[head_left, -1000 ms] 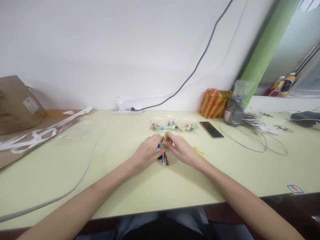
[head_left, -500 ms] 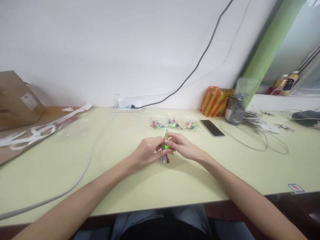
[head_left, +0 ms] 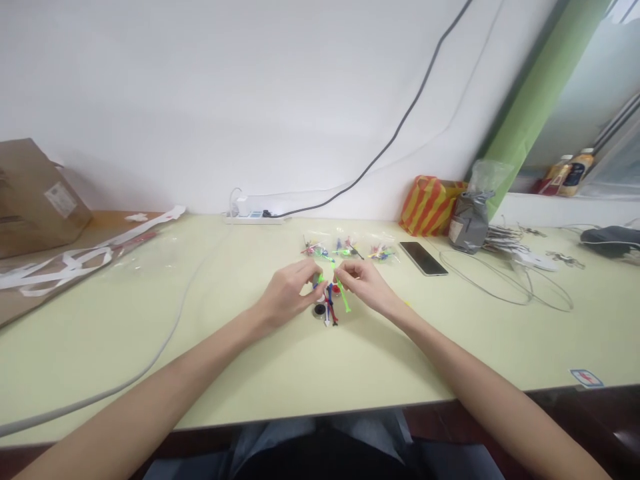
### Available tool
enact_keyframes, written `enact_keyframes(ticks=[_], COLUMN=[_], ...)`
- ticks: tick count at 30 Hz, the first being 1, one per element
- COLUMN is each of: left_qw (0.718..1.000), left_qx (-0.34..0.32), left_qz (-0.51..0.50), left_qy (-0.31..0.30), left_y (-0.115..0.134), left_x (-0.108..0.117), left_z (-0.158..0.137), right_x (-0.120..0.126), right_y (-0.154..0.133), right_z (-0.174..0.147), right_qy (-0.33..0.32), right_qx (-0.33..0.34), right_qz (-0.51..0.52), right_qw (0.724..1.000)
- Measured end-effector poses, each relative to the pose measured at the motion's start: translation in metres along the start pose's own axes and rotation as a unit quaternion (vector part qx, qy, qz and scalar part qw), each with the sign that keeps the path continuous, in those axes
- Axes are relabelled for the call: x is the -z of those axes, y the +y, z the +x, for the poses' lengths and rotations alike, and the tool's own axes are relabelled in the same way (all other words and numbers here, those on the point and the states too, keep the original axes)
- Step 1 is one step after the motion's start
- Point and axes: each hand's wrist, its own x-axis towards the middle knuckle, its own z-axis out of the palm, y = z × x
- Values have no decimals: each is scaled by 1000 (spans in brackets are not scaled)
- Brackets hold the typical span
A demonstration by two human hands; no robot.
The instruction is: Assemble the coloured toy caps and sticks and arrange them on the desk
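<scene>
My left hand (head_left: pixel 289 291) is closed, fingertips pinching a small bright-green plastic piece (head_left: pixel 321 279) that they mostly cover. Between the thumb and fingers of my right hand (head_left: pixel 369 285) is a thin green plastic stick (head_left: pixel 345 299), its flared end pointing down toward me. The two green parts are apart. Below them on the table lie a black round piece (head_left: pixel 319 310), a red round piece (head_left: pixel 336 291), and a small cluster of blue, red and white sticks (head_left: pixel 330 308). The left fingers hide some of this cluster.
Clear bags of coloured plastic parts (head_left: pixel 346 248) lie beyond my hands. A phone (head_left: pixel 424 258), striped bag (head_left: pixel 431 205), grey pouch (head_left: pixel 469 223) and loose cable (head_left: pixel 500 287) are to the right. Cardboard (head_left: pixel 40 200) and a grey cord (head_left: pixel 165 350) are on the left.
My hands were together over a green piece and have moved apart, each holding a green part. The loose round pieces and sticks beneath are now more exposed.
</scene>
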Motion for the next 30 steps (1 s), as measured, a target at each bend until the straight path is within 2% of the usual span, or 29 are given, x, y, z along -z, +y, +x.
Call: enact_keyframes(ticks=[3,8,15,19,24,27,30], left_qw=[999,999,999,999,998,997,997], left_qx=[23,36,41,38,51,59,59], left_qz=[15,9,9,6,7,7,17], left_qy=[27,25,-10,-12,-37,-45,-53], left_y=[-2,-2,-5,-9,-6,-6,-8], left_x=[3,-1,-5,-5,-4,-3,-3], left_z=[0,-2,-3,-3,-3,-3,-4], right_x=[-5,-16,-17,-9,-4,-7,-11], right_y=[10,20,17,15,5,-1,-3], right_z=[1,2,5,2,-5,-7,-7], right_qy=[4,26,6,5,-30,-39,-50], right_qx=[-33,-67,-72,-32,57,61,50], right_qz=[-86,-224,-284,-241,-83,-16,-1], right_qw=[996,972,956,970,995,997,998])
